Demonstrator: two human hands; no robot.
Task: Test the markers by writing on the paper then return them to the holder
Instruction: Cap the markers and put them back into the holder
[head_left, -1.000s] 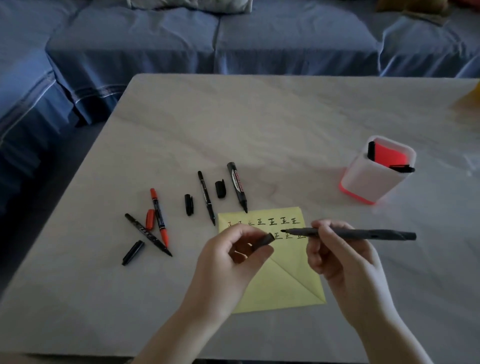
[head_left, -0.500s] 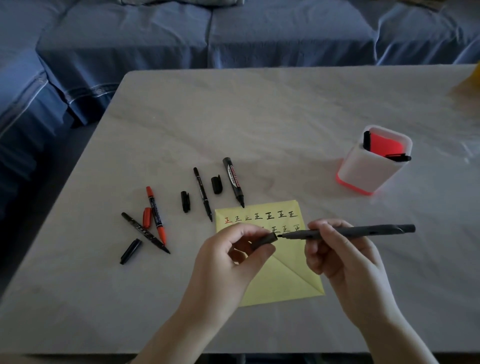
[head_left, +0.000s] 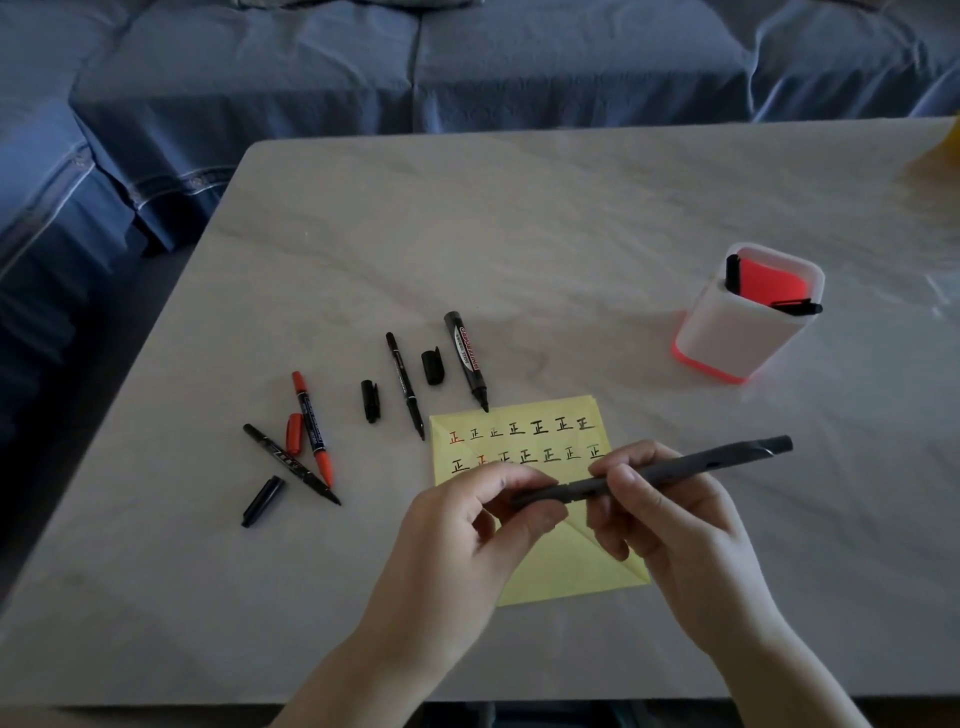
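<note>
My right hand (head_left: 670, 519) grips a dark grey marker (head_left: 696, 461) by its barrel, held level above the yellow paper (head_left: 566, 561). My left hand (head_left: 467, 525) pinches the marker's cap (head_left: 540, 493), which sits on the tip end. Two rows of written characters cover the top of the paper. The white holder with a red inside (head_left: 743, 332) stands at the right with two black markers in it. Left of the paper lie a thick black marker (head_left: 467, 358), a thin black marker (head_left: 405, 384), a red marker (head_left: 311, 426) and another black marker (head_left: 291, 462), all uncapped.
Loose caps lie among the markers: two black ones (head_left: 432, 366) (head_left: 370, 400), a red one (head_left: 294, 434) and a black one (head_left: 262, 501). The pale table (head_left: 519, 234) ends just below my wrists. A blue covered sofa (head_left: 415, 62) runs behind and to the left.
My left hand has brought the cap to the marker's tip and it is now on the tip end. The marker tilted up slightly at its right end.
</note>
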